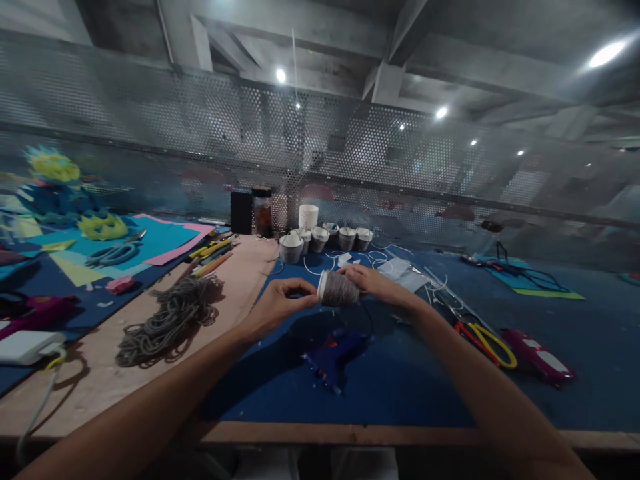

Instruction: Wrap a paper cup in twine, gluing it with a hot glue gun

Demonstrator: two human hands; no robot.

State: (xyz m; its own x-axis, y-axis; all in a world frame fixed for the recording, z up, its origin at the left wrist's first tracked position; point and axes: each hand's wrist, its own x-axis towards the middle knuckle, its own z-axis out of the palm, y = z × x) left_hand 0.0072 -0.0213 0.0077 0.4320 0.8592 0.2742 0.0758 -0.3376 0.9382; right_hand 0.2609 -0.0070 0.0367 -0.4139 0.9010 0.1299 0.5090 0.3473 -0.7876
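A small cup wrapped in grey cord (339, 289) is held sideways above the blue work surface, its white rim to the left. My left hand (283, 303) pinches the rim with thumb and forefinger. On the other end, the fingers of my right hand (370, 283) are closed round the cup. Below it lies a blue glue gun (334, 357). Behind, several similar cord-wrapped cups (291, 248) stand near a stack of white cups (309, 217). A tangled bundle of grey cord (170, 320) lies left of my left hand.
Scissors with red and yellow handles (487, 343) and a purple glue gun (537, 357) lie at the right. Left are teal scissors (116, 251), coloured paper (165, 237), pencils (215, 257) and a white charger (30, 347). A dark-lidded jar (263, 213) stands near the perforated metal screen (320, 147).
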